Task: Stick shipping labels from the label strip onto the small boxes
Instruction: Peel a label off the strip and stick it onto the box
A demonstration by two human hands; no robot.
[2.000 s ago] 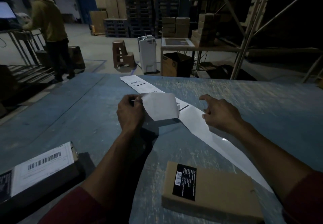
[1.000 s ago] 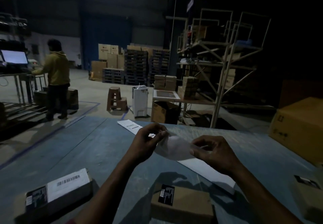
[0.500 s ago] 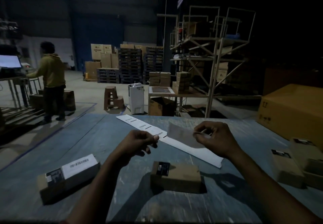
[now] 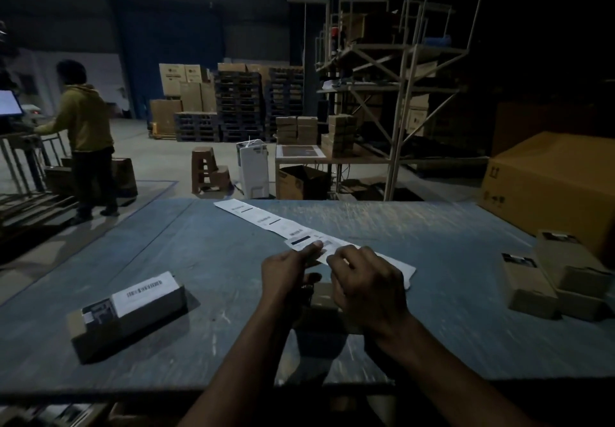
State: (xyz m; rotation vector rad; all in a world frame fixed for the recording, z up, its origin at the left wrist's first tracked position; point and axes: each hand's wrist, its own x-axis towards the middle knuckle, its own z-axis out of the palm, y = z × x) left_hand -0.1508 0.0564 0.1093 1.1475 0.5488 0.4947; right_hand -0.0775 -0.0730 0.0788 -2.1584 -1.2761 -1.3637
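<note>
**Over the small box, a peeled label is held by both hands**

At the middle of the worktop, a peeled label is held between the two hands, just above a small box that is largely hidden beneath them. The label is pinched at its left edge by the left hand, thumb and fingers drawn together on the paper. Its right part is covered by the right hand, whose fingers are curled over it; the grip there appears closed on the label, though the contact itself is hidden. Dark print can be made out on the label's upper face.

Behind the hands, the label strip is laid flat and runs diagonally from the far edge of the worktop towards the right hand, its bare end showing just beyond the right knuckles.

To the left, well apart from the hands, a labelled box is seen with a white barcode sticker on its top. To the right, a cluster of unlabelled small boxes is stacked near the worktop's edge, and a large carton stands behind them.

Beyond the worktop, a metal rack, stacked pallets, a white appliance and a stool are visible on the warehouse floor. At the far left, a person in a yellow hoodie is stood at a lit screen.
</note>
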